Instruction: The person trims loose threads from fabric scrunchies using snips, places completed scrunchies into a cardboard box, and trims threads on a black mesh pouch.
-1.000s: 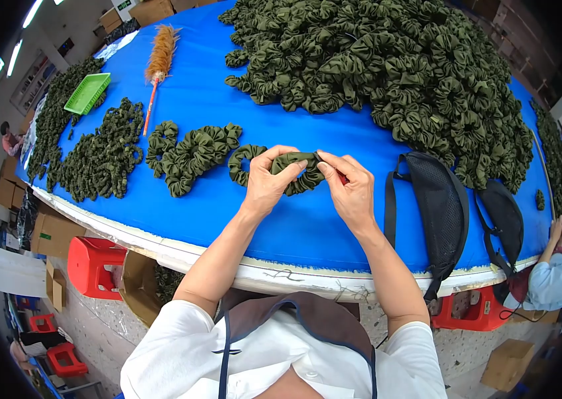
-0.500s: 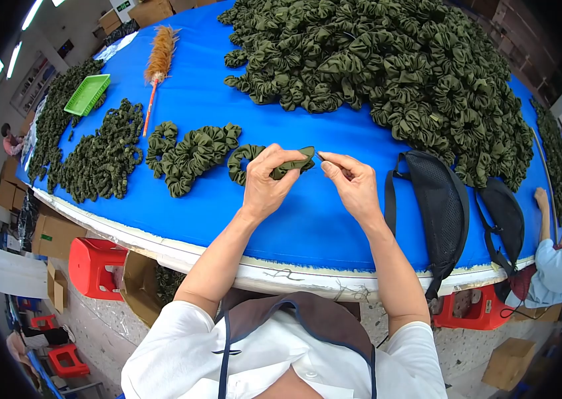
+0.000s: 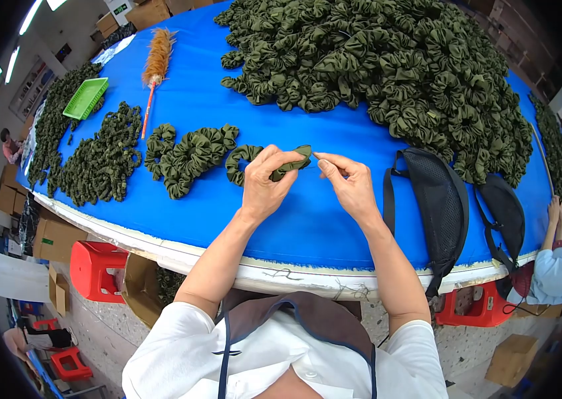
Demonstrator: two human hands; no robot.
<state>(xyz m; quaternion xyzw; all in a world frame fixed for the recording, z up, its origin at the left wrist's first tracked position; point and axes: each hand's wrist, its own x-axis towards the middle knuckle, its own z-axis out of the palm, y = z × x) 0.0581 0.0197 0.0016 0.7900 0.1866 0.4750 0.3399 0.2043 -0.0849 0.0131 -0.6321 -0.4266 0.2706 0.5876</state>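
Near the middle of the view, my left hand (image 3: pixel 269 181) is closed on a dark green scrunchie (image 3: pixel 300 159), pinching it between thumb and fingers. My right hand (image 3: pixel 348 183) is pinched just to the right of the fabric's tip; whatever its fingertips hold is too small to make out. Another green scrunchie (image 3: pixel 234 166) lies on the blue tabletop (image 3: pixel 294 226) just left of my left hand. Farther left is a small group of loose scrunchies (image 3: pixel 193 158).
A large scrunchie pile (image 3: pixel 387 73) fills the back right. Black pouches (image 3: pixel 435 206) lie right of my hands. At left are smaller green bundles (image 3: pixel 105 163), a green basket (image 3: pixel 85 98) and a duster (image 3: pixel 158 60). A co-worker (image 3: pixel 557 269) is at the far right.
The scrunchie's fabric, earlier spread between both hands, is now gathered in my left hand. My right fingertips have come slightly apart from it. The co-worker's hands have moved.
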